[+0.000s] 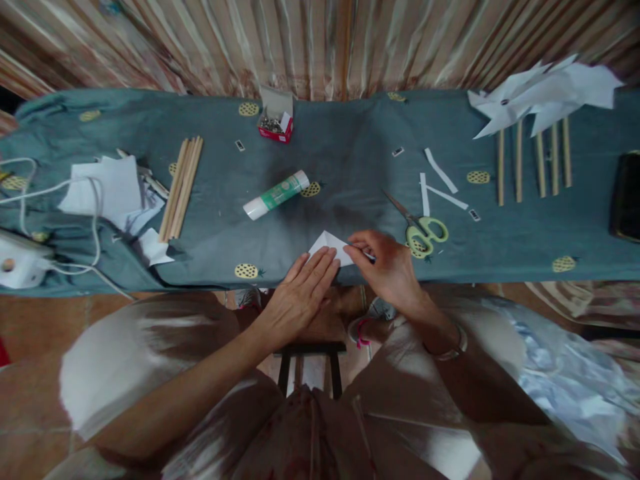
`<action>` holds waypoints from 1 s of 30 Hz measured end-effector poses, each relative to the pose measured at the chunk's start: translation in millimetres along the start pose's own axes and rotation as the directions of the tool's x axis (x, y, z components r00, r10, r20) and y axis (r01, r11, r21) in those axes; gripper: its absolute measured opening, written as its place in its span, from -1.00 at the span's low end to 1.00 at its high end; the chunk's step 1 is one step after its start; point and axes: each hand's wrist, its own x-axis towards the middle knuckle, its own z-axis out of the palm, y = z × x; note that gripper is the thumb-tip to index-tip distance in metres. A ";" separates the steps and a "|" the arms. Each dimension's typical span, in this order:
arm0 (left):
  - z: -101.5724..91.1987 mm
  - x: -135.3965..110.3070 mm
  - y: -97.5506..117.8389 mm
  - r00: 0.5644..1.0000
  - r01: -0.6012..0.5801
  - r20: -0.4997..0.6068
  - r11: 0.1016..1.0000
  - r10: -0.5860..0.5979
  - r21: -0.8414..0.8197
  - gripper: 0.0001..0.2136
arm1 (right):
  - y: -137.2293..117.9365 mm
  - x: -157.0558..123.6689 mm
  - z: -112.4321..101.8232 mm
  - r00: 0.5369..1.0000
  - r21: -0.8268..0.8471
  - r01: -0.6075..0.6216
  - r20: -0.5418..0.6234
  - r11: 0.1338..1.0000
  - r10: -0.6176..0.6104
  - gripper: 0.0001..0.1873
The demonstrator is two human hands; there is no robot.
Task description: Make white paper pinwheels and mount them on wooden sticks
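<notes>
A small white folded paper (329, 242) with a pointed top lies at the near edge of the cloth-covered table. My left hand (304, 288) rests on it, fingers stretched out flat over its lower left part. At the paper's right corner, my right hand (387, 267) is closed with thumb and forefinger pinched together. Part of the paper is hidden under both hands. Just right of my right hand are scissors (423, 233) with light green handles. Beyond the paper lies a green and white glue stick (277, 195).
White paper pinwheels (547, 97) on wooden sticks lie at the far right, near a dark object (625, 195). Paper strips (440, 172) lie beyond the scissors. A small red box (276, 127) holds metal pieces. Leftward are wooden sticks (181, 190), paper sheets (107, 190) and a white cable (97, 233).
</notes>
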 end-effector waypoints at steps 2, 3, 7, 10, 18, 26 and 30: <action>-0.4 -0.1 -0.9 1.000 0.002 0.008 1.000 -0.002 -0.003 -0.43 | -0.2 -0.3 0.7 1.000 0.003 0.004 -0.013 1.000 -0.003 -0.85; -0.5 -0.2 -1.2 1.000 0.002 0.011 1.000 -0.001 -0.005 -0.42 | -0.3 -0.3 1.1 1.000 0.001 0.008 -0.018 1.000 -0.008 -0.86; 1.2 -0.8 -2.3 1.000 -0.001 0.015 1.000 0.001 -0.001 -0.43 | -0.3 -0.1 2.1 0.999 -0.037 0.036 -0.025 0.999 -0.037 -0.87; 3.4 -1.4 -3.0 1.000 -0.014 0.013 1.000 0.014 0.016 -0.44 | -0.5 -0.8 2.4 0.997 -0.082 0.075 -0.023 0.994 -0.077 -0.85; 6.7 -2.6 -3.1 0.999 -0.003 0.032 1.000 0.002 0.028 -0.42 | -2.1 -10.5 5.7 0.983 -0.177 0.161 -0.061 0.971 -0.174 -0.76; 9.9 -6.8 -7.4 0.999 0.003 0.036 1.000 -0.004 0.014 -0.41 | 0.7 -21.2 7.4 0.977 -0.138 0.181 -0.090 0.974 -0.195 -0.72; 4.4 -17.0 -11.1 0.999 0.027 0.041 0.999 -0.028 0.042 -0.42 | 4.6 -26.3 4.5 0.979 -0.123 0.164 -0.103 0.979 -0.177 -0.74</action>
